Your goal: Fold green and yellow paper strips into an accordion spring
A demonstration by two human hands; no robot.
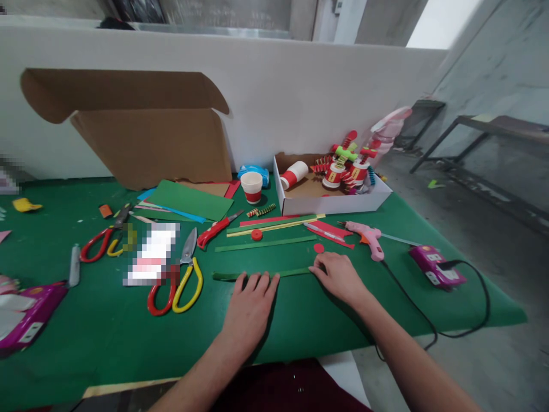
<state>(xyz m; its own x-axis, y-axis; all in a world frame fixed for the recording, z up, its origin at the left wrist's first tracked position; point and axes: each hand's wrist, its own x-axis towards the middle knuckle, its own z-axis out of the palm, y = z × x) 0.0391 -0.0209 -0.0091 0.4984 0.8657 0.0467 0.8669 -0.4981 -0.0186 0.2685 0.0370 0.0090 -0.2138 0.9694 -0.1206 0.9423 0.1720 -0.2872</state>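
Note:
A narrow green paper strip (295, 272) lies crosswise on the green tabletop, close in front of me. My left hand (251, 303) rests on its left part, palm down, with the fingers stretched over the strip. At the strip's right end, my right hand (338, 278) has thumb and forefinger closed on it. The strip's left end looks folded or doubled. Beyond it lies another green strip (266, 244), and a red paper disc (318, 248) sits just past my right hand. A rolled red paper coil (256, 234) rests among more green and yellow strips.
Left of my hands are scissors (187, 269), a red utility knife (214, 230) and pliers (105, 237). At right lie a pink glue gun (366, 237) and a purple pack (437, 266) with a black cable. Behind stand a paper cup (251, 187) and a white box (334, 205) of cup crafts.

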